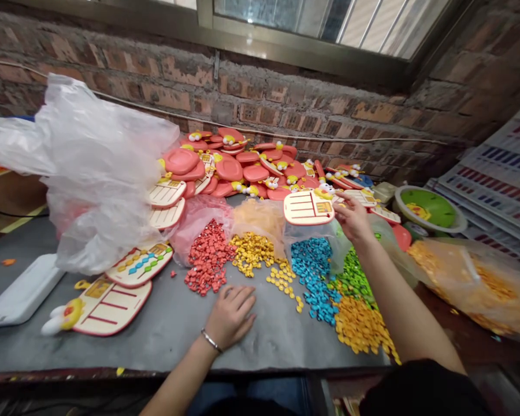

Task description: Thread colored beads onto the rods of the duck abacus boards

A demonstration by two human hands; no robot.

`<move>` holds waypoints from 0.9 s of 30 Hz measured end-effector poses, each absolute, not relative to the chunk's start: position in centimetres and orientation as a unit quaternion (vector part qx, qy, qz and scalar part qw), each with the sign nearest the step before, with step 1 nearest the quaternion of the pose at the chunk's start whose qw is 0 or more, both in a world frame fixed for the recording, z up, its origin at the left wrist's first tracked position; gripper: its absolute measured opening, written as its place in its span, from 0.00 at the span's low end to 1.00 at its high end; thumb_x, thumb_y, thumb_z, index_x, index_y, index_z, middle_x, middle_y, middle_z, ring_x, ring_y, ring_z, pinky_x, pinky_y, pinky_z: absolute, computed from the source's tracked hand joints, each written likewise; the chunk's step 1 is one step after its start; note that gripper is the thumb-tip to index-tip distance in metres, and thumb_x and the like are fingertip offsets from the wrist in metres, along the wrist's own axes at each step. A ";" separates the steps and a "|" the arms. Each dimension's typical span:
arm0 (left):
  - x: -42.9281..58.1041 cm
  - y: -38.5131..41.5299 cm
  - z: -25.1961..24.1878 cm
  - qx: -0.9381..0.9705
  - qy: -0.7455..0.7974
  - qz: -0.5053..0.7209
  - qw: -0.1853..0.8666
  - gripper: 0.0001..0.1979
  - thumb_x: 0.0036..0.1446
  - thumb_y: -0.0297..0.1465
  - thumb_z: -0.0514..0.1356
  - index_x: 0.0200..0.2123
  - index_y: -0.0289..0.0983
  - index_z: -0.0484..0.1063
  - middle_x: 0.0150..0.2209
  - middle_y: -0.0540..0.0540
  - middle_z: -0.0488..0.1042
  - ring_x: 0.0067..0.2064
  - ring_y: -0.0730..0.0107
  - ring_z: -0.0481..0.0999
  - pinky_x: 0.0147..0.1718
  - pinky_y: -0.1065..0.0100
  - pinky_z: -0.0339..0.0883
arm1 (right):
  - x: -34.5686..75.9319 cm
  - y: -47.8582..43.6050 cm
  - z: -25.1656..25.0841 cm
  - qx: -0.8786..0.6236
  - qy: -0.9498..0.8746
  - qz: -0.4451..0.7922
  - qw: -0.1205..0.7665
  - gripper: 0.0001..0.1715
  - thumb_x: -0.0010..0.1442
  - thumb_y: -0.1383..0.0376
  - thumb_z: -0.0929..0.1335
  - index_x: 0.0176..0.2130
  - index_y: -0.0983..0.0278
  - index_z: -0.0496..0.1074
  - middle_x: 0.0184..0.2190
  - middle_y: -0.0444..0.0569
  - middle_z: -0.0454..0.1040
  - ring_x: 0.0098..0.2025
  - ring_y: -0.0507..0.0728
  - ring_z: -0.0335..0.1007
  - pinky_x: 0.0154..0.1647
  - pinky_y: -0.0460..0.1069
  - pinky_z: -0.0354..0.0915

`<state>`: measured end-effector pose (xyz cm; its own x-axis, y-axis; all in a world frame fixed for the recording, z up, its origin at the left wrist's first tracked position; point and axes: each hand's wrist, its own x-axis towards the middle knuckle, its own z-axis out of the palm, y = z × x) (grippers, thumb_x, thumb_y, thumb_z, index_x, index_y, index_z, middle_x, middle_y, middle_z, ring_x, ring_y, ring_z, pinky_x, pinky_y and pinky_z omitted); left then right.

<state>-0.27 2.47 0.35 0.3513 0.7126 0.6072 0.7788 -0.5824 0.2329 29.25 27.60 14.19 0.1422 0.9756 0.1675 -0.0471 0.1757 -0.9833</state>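
My right hand [352, 215] pinches a cream toy board [308, 208] by its duck-head end, above the bags in the middle of the table. The board has dark red slots and a yellow patch. My left hand [233, 316], with a bracelet at the wrist, lies palm down on the grey tabletop [164, 341], fingers stretched and holding nothing I can see. Just beyond it are heaps of small red pieces [208, 257] and yellow pieces [253, 253]. Blue pieces [314, 277], green pieces [354, 274] and orange pieces [364, 326] spread to the right, partly behind my right forearm.
Red-backed boards [229, 169] pile against the brick wall [268, 107]. To the left are a crumpled plastic bag [104, 156], a board with coloured pieces [141, 263], another board [112, 306] and a white box [21, 292]. A green bowl [429, 208] and bagged orange pieces [472, 283] sit right.
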 end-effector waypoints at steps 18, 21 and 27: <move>-1.8 1.6 1.1 -0.836 -0.485 -0.243 -0.086 0.28 0.51 0.47 0.64 0.52 0.39 0.69 0.57 0.38 0.68 0.58 0.49 0.65 0.54 0.48 0.58 | 16.4 14.6 1.8 -0.349 -0.843 0.341 0.228 0.07 0.57 0.71 0.69 0.38 0.64 0.76 0.40 0.52 0.76 0.45 0.59 0.70 0.50 0.56 0.64; -2.1 1.3 0.6 -0.852 -0.479 -0.184 -0.106 0.45 0.39 0.56 0.67 0.57 0.39 0.66 0.64 0.34 0.59 0.64 0.39 0.55 0.59 0.39 0.49 | 14.1 15.7 2.4 -0.318 -0.883 0.262 0.223 0.08 0.61 0.71 0.67 0.40 0.65 0.76 0.41 0.53 0.74 0.46 0.58 0.69 0.50 0.54 0.63; -2.4 1.5 -0.1 -0.860 -0.464 -0.154 -0.147 0.56 0.33 0.65 0.62 0.61 0.38 0.62 0.68 0.29 0.47 0.68 0.32 0.44 0.60 0.32 0.40 | 8.0 17.7 2.3 -0.335 -0.932 0.090 0.107 0.12 0.66 0.68 0.64 0.44 0.67 0.75 0.44 0.59 0.73 0.48 0.62 0.65 0.48 0.54 0.62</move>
<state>-2.36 1.49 -0.09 0.5216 0.8435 0.1283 0.7528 -0.5257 0.3961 7.96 17.68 2.28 -0.7522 0.6439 0.1398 0.6055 0.7592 -0.2388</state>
